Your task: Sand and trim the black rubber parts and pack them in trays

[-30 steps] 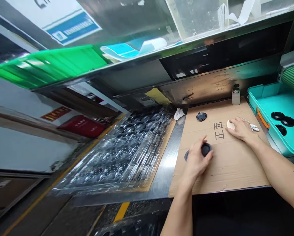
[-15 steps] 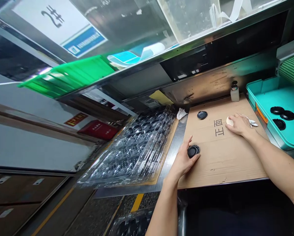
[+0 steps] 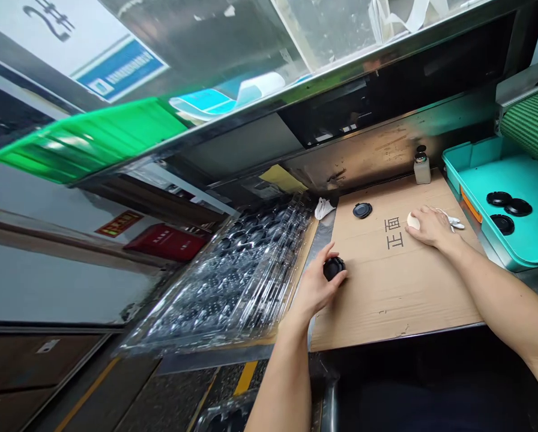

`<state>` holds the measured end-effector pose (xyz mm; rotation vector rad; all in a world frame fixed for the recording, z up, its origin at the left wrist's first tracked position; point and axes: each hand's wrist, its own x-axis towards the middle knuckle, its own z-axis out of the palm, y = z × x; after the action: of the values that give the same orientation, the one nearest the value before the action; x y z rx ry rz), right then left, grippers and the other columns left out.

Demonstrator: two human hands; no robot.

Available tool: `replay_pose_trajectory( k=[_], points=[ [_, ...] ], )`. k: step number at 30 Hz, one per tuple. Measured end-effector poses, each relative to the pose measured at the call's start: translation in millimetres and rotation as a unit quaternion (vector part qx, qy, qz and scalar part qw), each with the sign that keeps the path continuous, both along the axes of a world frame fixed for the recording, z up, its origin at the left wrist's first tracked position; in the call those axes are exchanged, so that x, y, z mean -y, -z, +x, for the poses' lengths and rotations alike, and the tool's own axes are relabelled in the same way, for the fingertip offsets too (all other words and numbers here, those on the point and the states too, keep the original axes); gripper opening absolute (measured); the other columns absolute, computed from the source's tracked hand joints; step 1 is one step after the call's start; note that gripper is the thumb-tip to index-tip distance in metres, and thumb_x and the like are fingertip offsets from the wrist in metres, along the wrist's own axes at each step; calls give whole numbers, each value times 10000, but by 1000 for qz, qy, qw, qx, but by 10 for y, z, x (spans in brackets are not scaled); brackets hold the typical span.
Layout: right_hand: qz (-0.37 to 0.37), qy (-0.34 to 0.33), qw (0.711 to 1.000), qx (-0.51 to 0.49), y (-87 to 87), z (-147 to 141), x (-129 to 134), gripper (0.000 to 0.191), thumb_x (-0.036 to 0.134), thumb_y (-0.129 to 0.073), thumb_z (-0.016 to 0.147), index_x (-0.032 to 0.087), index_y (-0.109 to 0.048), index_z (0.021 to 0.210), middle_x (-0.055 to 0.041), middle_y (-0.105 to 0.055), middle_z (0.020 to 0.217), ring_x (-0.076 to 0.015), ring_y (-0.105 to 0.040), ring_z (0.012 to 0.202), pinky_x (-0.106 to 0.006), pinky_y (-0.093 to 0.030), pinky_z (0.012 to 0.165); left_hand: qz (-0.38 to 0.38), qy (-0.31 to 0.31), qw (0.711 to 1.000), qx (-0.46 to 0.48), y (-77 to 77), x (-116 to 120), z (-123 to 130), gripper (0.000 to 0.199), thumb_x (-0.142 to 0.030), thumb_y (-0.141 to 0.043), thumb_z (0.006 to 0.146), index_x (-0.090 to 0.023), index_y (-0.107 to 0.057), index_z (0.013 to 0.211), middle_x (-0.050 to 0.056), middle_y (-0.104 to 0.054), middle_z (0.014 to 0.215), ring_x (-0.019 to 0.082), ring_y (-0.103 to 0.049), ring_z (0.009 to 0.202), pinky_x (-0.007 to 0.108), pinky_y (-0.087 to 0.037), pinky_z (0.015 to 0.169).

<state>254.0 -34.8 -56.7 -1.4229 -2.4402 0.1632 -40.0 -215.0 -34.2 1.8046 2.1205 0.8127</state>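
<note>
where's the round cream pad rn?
Head view, right of centre: the cream pad is in the right hand, over the cardboard, just to the right of the printed characters.

Glare on plastic trays (image 3: 246,282), stretched green basket (image 3: 102,137), deep shadow below cardboard (image 3: 399,279)

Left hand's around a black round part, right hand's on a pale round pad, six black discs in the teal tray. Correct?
Not quite: the count is off. The head view shows three black discs in the teal tray, not six. The left hand is around a black round part, and the right hand is on a pale round pad.
</note>
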Motion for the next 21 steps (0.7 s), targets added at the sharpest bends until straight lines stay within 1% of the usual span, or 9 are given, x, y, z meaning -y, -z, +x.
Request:
replay_pose_trajectory(
  k=[3, 5, 7, 10, 13, 15, 17, 19, 21],
  points=[
    [4, 4, 1000, -2, 0, -3, 1, 395, 507, -556, 949, 197, -673, 1165, -142, -670, 1154, -311, -586, 1124, -412, -417, 967, -38, 17, 999, 5, 27, -68, -114, 761, -411, -707, 765, -220, -484, 1466, 99, -705, 1260, 277, -657, 1188, 464, -446, 1113],
    [3, 5, 1000, 0, -11, -10, 19, 386, 496, -553, 955, 190, -672, 1157, -144, -668, 1166, -303, -592, 1112, -408, -423, 966, -63, 31, 998, 0, 85, -87, -174, 724, -455, -700, 761, -217, -527, 1422, 103, -713, 1251, 297, -656, 1198, 482, -439, 1125],
    [-2, -2, 1000, 3, -26, -27, 53, 384, 477, -549, 963, 175, -669, 1166, -149, -661, 1195, -295, -589, 1117, -406, -425, 980, -65, 34, 997, -23, 151, -93, -221, 731, -511, -686, 771, -221, -526, 1423, 112, -701, 1279, 319, -643, 1221, 507, -429, 1134],
    [-15, -21, 1000, -2, -29, -79, 109, 375, 445, -545, 972, 153, -667, 1174, -156, -653, 1200, -298, -562, 1160, -425, -424, 1010, -13, 28, 996, -87, 220, -138, -246, 769, -609, -661, 772, -203, -531, 1412, 162, -627, 1391, 379, -568, 1319, 565, -399, 1151],
    [-14, -46, 999, -14, -3, -143, 145, 359, 437, -559, 961, 159, -670, 1158, -150, -647, 1191, -308, -547, 1168, -437, -464, 967, 70, 20, 989, -127, 188, -281, -124, 707, -646, -597, 814, -223, -554, 1380, 170, -570, 1452, 409, -491, 1395, 595, -360, 1177],
    [-9, -56, 998, -22, 19, -176, 156, 365, 449, -560, 956, 165, -672, 1155, -144, -647, 1187, -309, -548, 1166, -437, -485, 946, 106, 35, 985, -131, 81, -433, 96, 654, -632, -573, 849, -239, -562, 1371, 165, -581, 1432, 412, -498, 1387, 605, -359, 1176],
    [-9, -58, 998, -37, 41, -195, 158, 372, 466, -553, 957, 168, -678, 1142, -141, -652, 1175, -307, -557, 1157, -442, -496, 944, 134, 80, 980, -127, -99, -627, 440, 617, -605, -584, 866, -250, -568, 1370, 161, -587, 1421, 405, -516, 1368, 602, -367, 1172],
    [-17, -60, 997, -53, 62, -205, 157, 386, 473, -557, 951, 163, -682, 1143, -146, -661, 1164, -310, -569, 1150, -451, -502, 944, 161, 150, 969, -115, -342, -865, 898, 586, -567, -608, 877, -272, -567, 1382, 145, -572, 1447, 382, -515, 1371, 579, -374, 1176],
    [-15, -46, 996, -79, 86, -214, 156, 416, 465, -568, 936, 149, -672, 1186, -159, -668, 1177, -317, -587, 1138, -458, -509, 940, 180, 225, 952, -104, -621, -1143, 1447, 560, -526, -608, 901, -292, -559, 1407, 129, -535, 1496, 358, -484, 1403, 558, -366, 1185]
  ],
)
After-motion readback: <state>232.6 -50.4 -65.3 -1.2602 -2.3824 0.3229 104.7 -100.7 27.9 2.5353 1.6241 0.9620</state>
